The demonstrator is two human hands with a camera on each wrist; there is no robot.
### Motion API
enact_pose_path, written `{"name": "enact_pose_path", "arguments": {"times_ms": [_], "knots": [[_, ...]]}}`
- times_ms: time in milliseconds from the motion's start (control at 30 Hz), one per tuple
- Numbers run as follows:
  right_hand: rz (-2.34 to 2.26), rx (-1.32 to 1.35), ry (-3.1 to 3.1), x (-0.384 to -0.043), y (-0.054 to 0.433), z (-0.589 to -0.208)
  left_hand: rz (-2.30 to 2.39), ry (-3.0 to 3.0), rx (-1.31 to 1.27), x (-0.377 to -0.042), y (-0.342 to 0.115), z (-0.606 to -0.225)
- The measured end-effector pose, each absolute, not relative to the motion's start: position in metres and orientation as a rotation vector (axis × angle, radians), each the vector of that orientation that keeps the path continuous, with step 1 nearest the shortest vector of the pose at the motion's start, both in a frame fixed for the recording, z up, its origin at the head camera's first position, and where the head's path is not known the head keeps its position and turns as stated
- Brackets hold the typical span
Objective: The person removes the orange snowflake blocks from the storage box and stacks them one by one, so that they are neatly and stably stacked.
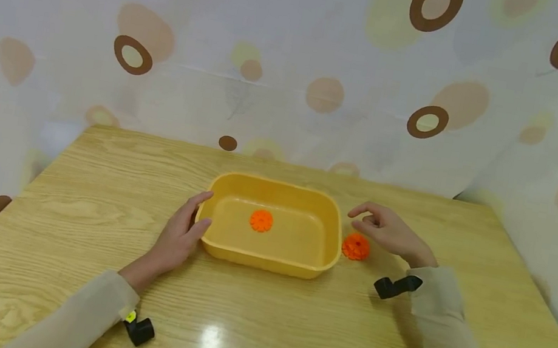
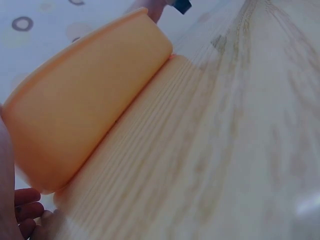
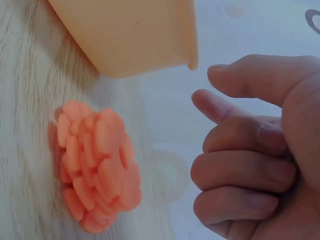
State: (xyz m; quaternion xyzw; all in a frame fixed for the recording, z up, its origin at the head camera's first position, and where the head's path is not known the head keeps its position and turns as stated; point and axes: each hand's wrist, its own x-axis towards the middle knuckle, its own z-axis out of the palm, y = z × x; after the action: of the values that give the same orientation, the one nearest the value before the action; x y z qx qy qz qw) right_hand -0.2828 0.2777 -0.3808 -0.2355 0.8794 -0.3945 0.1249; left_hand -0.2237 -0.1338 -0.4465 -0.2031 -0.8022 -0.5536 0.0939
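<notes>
A yellow plastic basin (image 1: 264, 263) stands on the wooden table, with one orange flower-shaped piece (image 1: 261, 220) lying flat on its floor. My left hand (image 1: 178, 236) holds the basin's left end, index finger and thumb at the rim. Low in the left wrist view, the other fingers (image 2: 29, 206) curl by the base of its end wall. Just right of the basin sits a small stack of orange flower-shaped pieces (image 3: 97, 162). Above and beside that stack is my right hand (image 1: 386, 229), thumb and index finger extended and apart, the other fingers curled, nothing between them.
The light wooden table (image 1: 264, 325) has its back edge against a white patterned cloth (image 1: 289, 46). More cloth hangs along both sides. Black wrist cameras (image 1: 140, 330) are strapped at both sleeves.
</notes>
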Motion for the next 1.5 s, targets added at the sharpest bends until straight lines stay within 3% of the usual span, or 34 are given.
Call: {"name": "enact_pose_path", "arguments": {"times_ms": [767, 1500], "knots": [[-1.33, -0.788, 2.579, -0.289, 0.239, -0.366, -1.635, -2.395, -0.585, -0.223, -0.133, -0.447], [-1.015, -1.061, 2.585, -0.297, 0.198, -0.339, -1.615, -2.404, -0.59, -0.225, -0.134, -0.448]]}}
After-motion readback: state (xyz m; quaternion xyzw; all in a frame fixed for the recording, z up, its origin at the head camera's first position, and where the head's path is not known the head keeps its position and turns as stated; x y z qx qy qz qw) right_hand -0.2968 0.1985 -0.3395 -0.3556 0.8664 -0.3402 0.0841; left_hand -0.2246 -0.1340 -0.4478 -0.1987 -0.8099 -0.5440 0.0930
